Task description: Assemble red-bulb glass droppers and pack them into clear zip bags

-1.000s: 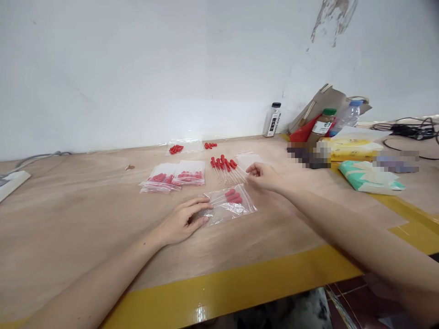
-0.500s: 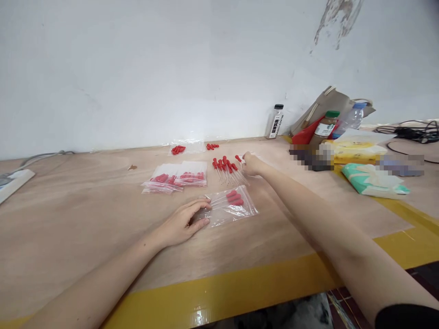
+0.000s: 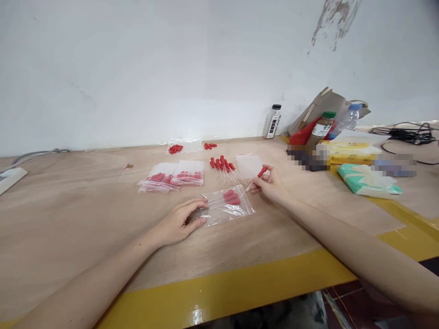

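A clear zip bag [image 3: 216, 215] lies flat on the table with several red-bulbed droppers [image 3: 232, 197] inside. My left hand [image 3: 180, 223] rests over the bag's left end, thumb and fingers apart, pressing on it. Between the fingers of my right hand [image 3: 270, 185] is a single dropper [image 3: 262, 172], its red bulb up and its thin clear tube slanting down-left toward the bag's right edge. Just behind the bag lies a pile of loose droppers [image 3: 222, 163], bulbs pointing away from me. A stack of flat empty bags [image 3: 247, 165] sits right of the pile.
Filled bags [image 3: 188, 172] lie left of the pile. Loose red bulbs [image 3: 210, 146] and a bag of bulbs [image 3: 176, 149] are near the wall. Bottles [image 3: 273, 122], a tissue pack [image 3: 366, 180] and cables [image 3: 408, 134] stand or lie at right; a power strip [image 3: 13, 178] is far left.
My right hand has come back toward me from beside the pile with one dropper, uncovering the empty bags. My left hand stays on the bag.
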The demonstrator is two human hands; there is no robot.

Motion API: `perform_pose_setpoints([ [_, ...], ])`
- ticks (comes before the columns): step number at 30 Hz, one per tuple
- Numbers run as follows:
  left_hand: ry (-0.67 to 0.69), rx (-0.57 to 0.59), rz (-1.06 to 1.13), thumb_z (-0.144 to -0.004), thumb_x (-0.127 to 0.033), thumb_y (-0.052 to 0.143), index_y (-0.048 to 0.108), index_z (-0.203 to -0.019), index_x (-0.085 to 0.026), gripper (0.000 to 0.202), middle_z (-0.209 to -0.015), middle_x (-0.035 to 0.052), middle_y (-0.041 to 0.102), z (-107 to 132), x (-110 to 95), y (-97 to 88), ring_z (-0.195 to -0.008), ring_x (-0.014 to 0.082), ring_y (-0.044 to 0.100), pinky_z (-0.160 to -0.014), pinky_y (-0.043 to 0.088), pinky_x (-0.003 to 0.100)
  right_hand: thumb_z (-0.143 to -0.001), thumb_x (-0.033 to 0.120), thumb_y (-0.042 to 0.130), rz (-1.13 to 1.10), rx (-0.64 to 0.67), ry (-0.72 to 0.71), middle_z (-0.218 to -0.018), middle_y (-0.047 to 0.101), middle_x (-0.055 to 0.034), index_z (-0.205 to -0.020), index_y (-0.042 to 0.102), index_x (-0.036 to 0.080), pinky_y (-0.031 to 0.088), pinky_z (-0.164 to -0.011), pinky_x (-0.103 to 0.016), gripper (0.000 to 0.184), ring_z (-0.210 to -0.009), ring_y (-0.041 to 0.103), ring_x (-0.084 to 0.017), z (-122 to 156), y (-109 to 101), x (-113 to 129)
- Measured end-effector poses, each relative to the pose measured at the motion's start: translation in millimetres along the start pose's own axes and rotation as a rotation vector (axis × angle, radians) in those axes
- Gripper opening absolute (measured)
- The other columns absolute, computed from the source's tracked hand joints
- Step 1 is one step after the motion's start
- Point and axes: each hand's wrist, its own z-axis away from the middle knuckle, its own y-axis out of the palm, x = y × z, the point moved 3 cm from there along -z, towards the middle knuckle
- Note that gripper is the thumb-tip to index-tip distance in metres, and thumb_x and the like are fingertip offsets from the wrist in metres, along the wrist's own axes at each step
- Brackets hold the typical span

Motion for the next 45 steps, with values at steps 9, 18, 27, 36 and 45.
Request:
perform_pose_setpoints([
  [9,-0.01,0.003,0.0,-0.085,-0.036,0.044,0.052,-0.108,-0.022,0.028,-0.123,0.0071,0.05,-0.3,-1.5,-0.8,-0.116,0.0212,0.045,-0.095,0.039,0.036,-0.063,0.024,0.061,-0.077,0.054,0.026,-0.057,0.055,0.0103,-0.099,0.025,0.024,0.05,-0.044,-0.023,0.051,-0.043,0.055,-0.01,14.2,4.2,1.1],
  [18,-0.003,0.001,-0.002,-0.085,-0.036,0.044,0.053,-0.108,-0.021,0.029,-0.124,0.0076,0.05,0.1,-2.2,-1.5,-0.116,0.0218,0.045,-0.095,0.039,0.037,-0.069,0.021,0.06,-0.085,0.032,0.153,-0.063,0.055,0.0079,-0.089,0.029,0.024,0.052,-0.06,-0.026,0.037,-0.056,0.061,-0.01,17.4,-2.0,0.4],
  [27,0.003,0.011,-0.022,-0.086,-0.035,0.044,0.049,-0.112,-0.022,0.03,-0.123,0.0066,0.05,0.5,-1.8,-1.7,-0.117,0.0207,0.044,-0.096,0.038,0.037,-0.062,0.039,0.066,0.484,0.337,-0.14,-0.053,0.047,0.005,-0.069,0.056,0.015,0.031,-0.042,-0.019,0.027,-0.046,0.039,-0.006,24.7,1.8,9.1],
  [36,-0.047,0.012,-0.036,-0.085,-0.038,0.044,0.041,-0.122,-0.022,0.041,-0.126,0.0076,0.049,1.6,0.6,-1.4,-0.112,0.0227,0.047,-0.092,0.04,0.038,-0.062,0.029,0.065,0.35,0.384,-0.053,-0.069,0.06,0.0002,-0.084,0.058,0.015,0.042,-0.052,-0.022,0.027,-0.055,0.052,-0.009,28.4,15.3,3.4],
  [45,0.043,0.025,-0.019,-0.087,-0.033,0.042,0.048,-0.117,-0.022,0.033,-0.124,0.0067,0.051,-6.2,10.0,-4.5,-0.118,0.0203,0.043,-0.098,0.036,0.037,-0.067,0.026,0.056,0.696,0.191,-0.18,-0.064,0.06,-0.0004,-0.076,0.06,0.015,0.039,-0.051,-0.021,0.014,-0.053,0.05,-0.009,-3.3,8.4,16.7],
])
